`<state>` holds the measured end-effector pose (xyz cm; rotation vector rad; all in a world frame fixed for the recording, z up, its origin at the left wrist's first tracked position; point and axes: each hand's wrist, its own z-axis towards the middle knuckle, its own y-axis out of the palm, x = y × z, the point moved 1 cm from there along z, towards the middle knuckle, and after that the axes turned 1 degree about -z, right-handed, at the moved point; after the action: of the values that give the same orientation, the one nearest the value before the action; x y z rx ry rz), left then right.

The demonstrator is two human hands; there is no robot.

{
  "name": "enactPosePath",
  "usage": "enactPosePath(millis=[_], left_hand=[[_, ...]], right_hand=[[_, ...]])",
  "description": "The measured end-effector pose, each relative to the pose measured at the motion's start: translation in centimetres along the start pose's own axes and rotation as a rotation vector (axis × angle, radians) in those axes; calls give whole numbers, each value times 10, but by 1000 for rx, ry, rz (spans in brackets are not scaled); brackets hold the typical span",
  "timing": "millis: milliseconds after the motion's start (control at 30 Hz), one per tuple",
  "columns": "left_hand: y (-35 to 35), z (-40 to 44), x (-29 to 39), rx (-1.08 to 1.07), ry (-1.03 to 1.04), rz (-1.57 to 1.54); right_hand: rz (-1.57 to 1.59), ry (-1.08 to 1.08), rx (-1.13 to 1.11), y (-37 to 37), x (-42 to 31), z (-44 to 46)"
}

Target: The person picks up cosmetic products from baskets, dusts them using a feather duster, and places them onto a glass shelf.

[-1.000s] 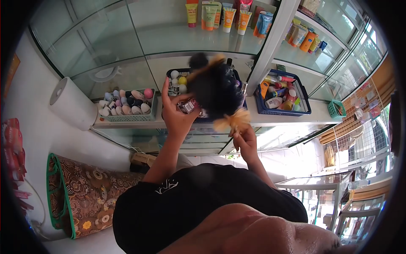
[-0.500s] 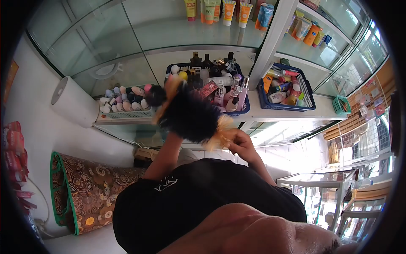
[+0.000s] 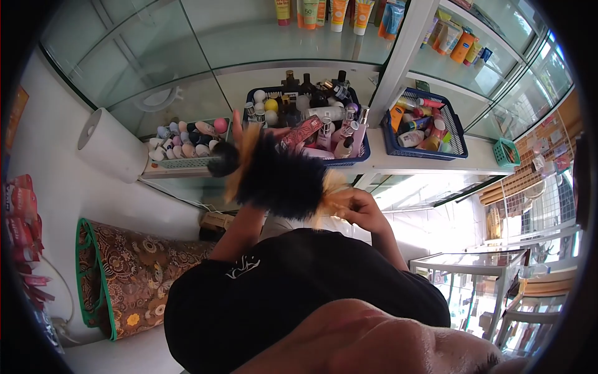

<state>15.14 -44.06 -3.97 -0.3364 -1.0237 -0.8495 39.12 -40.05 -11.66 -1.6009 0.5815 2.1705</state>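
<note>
A fluffy duster [image 3: 283, 177], dark in the middle with orange-yellow ends, is held in front of me. My right hand [image 3: 364, 212] pinches its orange right end. Behind the duster is my left hand [image 3: 237, 124], mostly covered; a stretched finger shows at its upper left, apart from another patch of skin. A round black tip [image 3: 223, 159] sits at the duster's left end. Just beyond is a blue basket [image 3: 364, 153] of bottles, with a red patterned box [image 3: 304, 133] near the hidden hand; whether the hand touches it I cannot tell.
A pale green tray [image 3: 184, 163] holds roll-on bottles, beside a white paper roll [image 3: 109, 146]. Another blue basket [image 3: 458, 146] of tubes and a small green basket [image 3: 506, 153] stand right. Sunscreen tubes [image 3: 338, 15] line the glass shelf [image 3: 249, 47]. A rolled patterned mat [image 3: 140, 274] leans left.
The duster has shifted slightly downward, and its blur has lessened. My left finger shows farther left than before. My right hand keeps its pinch on the orange end.
</note>
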Motion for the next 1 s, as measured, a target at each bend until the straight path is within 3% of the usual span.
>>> enactPosePath(millis=[100, 333, 433, 533, 700, 800, 933, 1000], left_hand=[[2, 0, 4, 9, -12, -79], [-1, 2, -6, -67, 150, 68], [0, 1, -5, -87, 130, 43], [3, 3, 4, -21, 147, -10], [2, 5, 4, -40, 90, -47], [-3, 5, 3, -129, 39, -6], [0, 4, -5, -176, -17, -11], [1, 2, -1, -225, -458, -497]], right_hand=[[-33, 38, -12, -2, -8, 1], [-17, -63, 648, -15, -11, 9], [-12, -43, 578, -11, -13, 8], [-6, 53, 252, -6, -12, 0], [-125, 44, 14, -7, -9, -5], [18, 55, 319, -10, -16, 0], [-18, -113, 686, -25, -18, 4], [-20, -142, 715, -25, -20, 5]])
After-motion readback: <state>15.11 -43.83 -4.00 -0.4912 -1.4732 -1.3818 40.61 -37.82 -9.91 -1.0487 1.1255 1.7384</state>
